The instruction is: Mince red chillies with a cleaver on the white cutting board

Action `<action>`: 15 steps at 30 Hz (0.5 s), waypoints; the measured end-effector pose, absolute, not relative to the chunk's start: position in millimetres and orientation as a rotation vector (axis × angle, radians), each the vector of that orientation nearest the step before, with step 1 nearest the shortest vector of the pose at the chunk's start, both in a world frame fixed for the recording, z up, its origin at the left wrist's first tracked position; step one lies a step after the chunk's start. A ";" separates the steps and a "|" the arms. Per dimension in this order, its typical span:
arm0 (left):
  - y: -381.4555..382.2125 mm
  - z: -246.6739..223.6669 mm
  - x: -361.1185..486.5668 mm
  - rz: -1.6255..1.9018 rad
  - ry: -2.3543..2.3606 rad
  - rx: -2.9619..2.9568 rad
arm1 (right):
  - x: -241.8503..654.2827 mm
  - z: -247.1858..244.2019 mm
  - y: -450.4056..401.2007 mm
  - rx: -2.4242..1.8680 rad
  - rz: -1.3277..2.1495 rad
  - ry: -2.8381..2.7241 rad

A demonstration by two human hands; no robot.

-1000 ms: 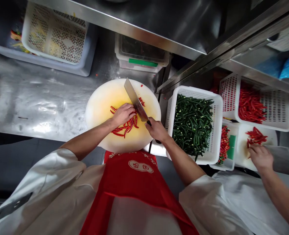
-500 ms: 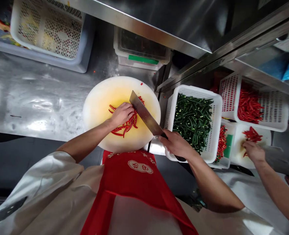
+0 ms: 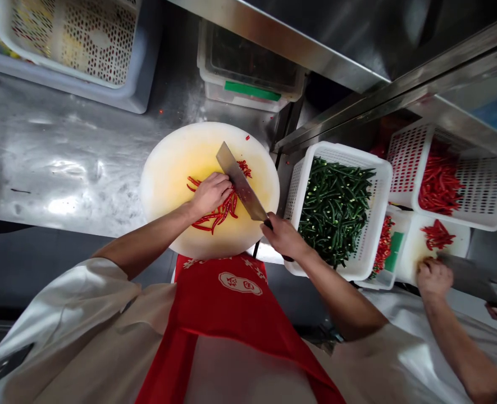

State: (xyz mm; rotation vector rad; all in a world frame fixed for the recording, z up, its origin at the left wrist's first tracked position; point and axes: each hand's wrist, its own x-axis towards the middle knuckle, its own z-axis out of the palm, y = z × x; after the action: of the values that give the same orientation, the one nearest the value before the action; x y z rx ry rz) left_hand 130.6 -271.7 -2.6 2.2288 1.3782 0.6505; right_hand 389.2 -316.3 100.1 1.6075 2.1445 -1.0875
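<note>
On the round white cutting board (image 3: 168, 163), which is stained yellow in the middle, lie several long red chilies (image 3: 218, 219). My left hand (image 3: 211, 196) presses down on them with its fingers curled, their tips hidden by the blade. The dark handle of a cleaver (image 3: 245, 188) is wrapped in my right hand (image 3: 285, 238). Its broad blade slants up and left, beside the fingers of my left hand. Past the blade, small cut chili pieces (image 3: 245, 167) are heaped on the board's right part.
A white basket of green chilies (image 3: 336, 207) stands right of the board, with a basket of red chilies (image 3: 439, 182) farther off. A co-worker's hand (image 3: 434, 278) and cleaver work at another board. A lidded box (image 3: 252, 92) sits behind; a perforated basket (image 3: 128, 50) is at upper left.
The cleaver and my right hand have shifted slightly left and up. My left hand stays on the chilies. The view has moved a little, and the co-worker's hand has drawn nearer their body.
</note>
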 end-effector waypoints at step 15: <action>-287.5 0.9 123.1 0.621 1.430 2.315 | 367.2 74.7 -280.4 1.638 -1.243 2.282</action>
State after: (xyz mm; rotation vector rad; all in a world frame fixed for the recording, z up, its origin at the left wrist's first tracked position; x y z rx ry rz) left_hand 123.1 -287.5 0.9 2.3150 1.4302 0.6213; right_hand 367.2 -280.4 74.7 1.6380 2.2820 -1.2429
